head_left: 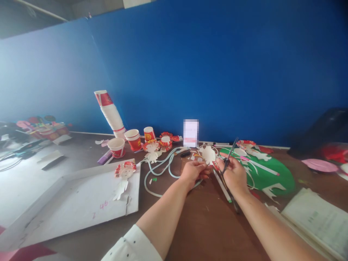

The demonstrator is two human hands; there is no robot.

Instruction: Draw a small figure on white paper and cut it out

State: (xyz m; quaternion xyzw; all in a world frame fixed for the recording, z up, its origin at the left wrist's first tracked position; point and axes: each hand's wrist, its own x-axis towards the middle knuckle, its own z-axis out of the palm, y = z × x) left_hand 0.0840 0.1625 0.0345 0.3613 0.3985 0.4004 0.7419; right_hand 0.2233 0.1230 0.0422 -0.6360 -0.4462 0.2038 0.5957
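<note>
My left hand [193,171] is closed on the lower edge of a white paper cutout [208,154], its fingers pinching the paper. A red and white strip of paper hangs at the cutout's lower right. My right hand [234,174] is wrapped around dark scissors [233,148], close to the right side of the cutout. How far the scissors' blades are apart cannot be made out. Below the hands lies a white marker [222,186] with a green end. A green sheet [281,177] lies beyond my right hand, with paper scraps and a pink marker [261,166] on it.
Red and white paper cups [132,139] stand at the left, beside a tall leaning stack [111,114]. Finished-looking paper figures [125,170] lie around. A pale cable [152,194] loops across the table. A white board [78,195] lies left, an open book [318,214] right. A blue partition [203,72] rises behind.
</note>
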